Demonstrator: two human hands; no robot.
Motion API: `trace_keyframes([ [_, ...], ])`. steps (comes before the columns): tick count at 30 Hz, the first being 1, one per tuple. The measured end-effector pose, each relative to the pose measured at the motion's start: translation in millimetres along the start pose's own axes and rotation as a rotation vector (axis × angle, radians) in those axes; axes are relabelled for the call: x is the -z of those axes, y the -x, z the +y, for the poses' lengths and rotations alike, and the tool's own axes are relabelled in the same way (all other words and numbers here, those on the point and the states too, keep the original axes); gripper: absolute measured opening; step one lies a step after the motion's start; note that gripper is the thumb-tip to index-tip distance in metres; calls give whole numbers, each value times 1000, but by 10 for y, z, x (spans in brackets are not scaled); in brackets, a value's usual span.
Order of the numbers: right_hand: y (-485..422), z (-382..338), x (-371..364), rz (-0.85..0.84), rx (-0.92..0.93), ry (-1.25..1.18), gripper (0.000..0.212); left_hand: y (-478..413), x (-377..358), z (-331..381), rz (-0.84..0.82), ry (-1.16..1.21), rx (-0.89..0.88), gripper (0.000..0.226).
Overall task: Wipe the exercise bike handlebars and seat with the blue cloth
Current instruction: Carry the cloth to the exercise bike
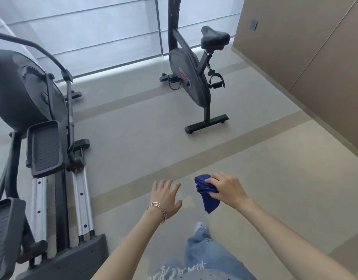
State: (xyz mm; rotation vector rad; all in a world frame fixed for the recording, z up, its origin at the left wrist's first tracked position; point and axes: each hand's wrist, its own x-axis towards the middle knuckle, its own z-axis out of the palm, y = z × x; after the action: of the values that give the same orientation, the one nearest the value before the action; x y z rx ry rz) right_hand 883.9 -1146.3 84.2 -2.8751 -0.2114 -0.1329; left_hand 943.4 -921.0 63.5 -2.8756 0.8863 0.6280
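I clutch the bunched blue cloth (pixel 206 194) in my right hand (pixel 227 187), well short of the exercise bike (pixel 191 77); its seat (pixel 215 38) stands untouched. My left hand (pixel 166 197) hangs empty, fingers spread, beside the cloth. An elliptical trainer (pixel 42 138) stands left of the bike, bare floor (pixel 133 138) between.

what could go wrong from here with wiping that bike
1. The blue cloth is bunched in the right hand, with a tail hanging down; it may wipe poorly unless spread out.
2. The exercise bike stands across open floor, out of reach, and the elliptical machine crowds the left side, a possible bump hazard.
3. The handlebars are out of frame, so their state is unknown.
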Motion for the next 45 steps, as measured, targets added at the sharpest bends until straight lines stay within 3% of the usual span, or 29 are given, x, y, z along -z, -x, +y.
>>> trace_keyframes([
  [10, -1123, 732, 87, -18, 49, -44, 36, -1008, 509, -197, -11, 36, 87, 64],
  [18, -2376, 959, -89, -80, -88, -163, 32, -2038, 921, -923, 1, 44, 74, 64],
  [27, -3944, 1004, -54, 32, -105, -145, 33, -3254, 1837, -1881, 73, 22, 4, 64],
  [33, -4606, 1184, -62, -16, 50, 3, 36, -3771, 2009, -2233, 27, 17, 7, 63],
  [45, -6410, 2245, 1, -51, 72, -13, 35, -5515, 2872, -2480, 85, 36, 40, 63],
])
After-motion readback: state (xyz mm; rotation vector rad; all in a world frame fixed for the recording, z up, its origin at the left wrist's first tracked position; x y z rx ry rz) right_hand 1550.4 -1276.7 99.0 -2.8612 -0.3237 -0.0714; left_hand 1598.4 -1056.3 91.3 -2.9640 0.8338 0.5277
